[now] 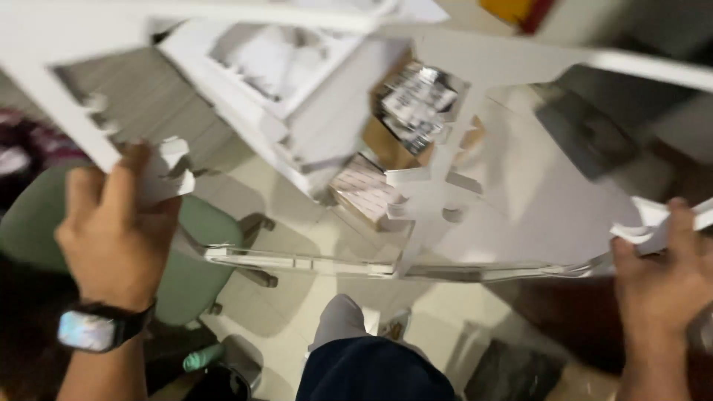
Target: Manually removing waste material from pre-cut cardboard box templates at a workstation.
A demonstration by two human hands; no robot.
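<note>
I see a large white die-cut cardboard sheet — flat, blurred, riddled with cut-out windows and loose tabs — held up in the air, pinched at both side edges.

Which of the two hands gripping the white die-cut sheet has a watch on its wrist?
The left hand, gripping the white die-cut sheet at its left edge, has a dark-strapped smartwatch on the wrist. The right hand, on the opposite edge, shows a bare wrist.

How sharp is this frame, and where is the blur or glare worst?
Head view: motion blur throughout; the white die-cut cardboard sheet smears most along its top edge. The left hand and right hand gripping it are soft. The smartwatch face shows glare. Lower corners sit in dim shadow; the green chair is readable but blurred.
</note>
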